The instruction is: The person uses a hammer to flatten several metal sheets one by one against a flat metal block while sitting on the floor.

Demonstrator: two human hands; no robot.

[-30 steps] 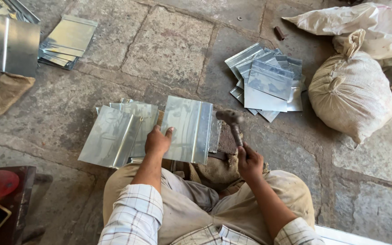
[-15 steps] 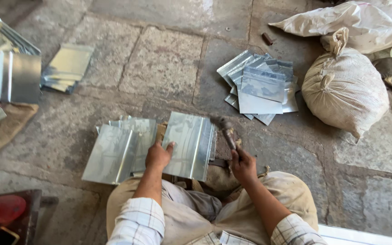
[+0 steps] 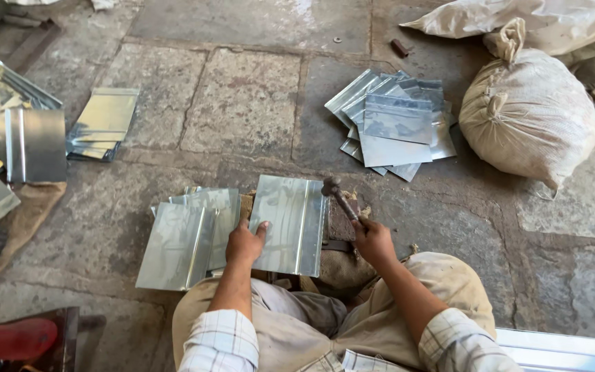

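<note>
The right hand [image 3: 373, 238] is wrapped tight around the handle of a hammer [image 3: 339, 196], whose dark head sits at the upper right corner of a metal sheet [image 3: 290, 224]. The left hand [image 3: 244, 242] lies flat, fingers spread, pressing the sheet's lower left corner. The sheet is shiny, grey, rectangular, with a raised fold along its right edge. At nine o'clock lies a pile of similar sheets [image 3: 187, 238]; at one o'clock another stack [image 3: 397, 124], then a tied sack [image 3: 528, 114].

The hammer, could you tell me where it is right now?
In the head view, the hammer is in the right hand, its head at the right edge of the metal sheet under the left hand.
</note>
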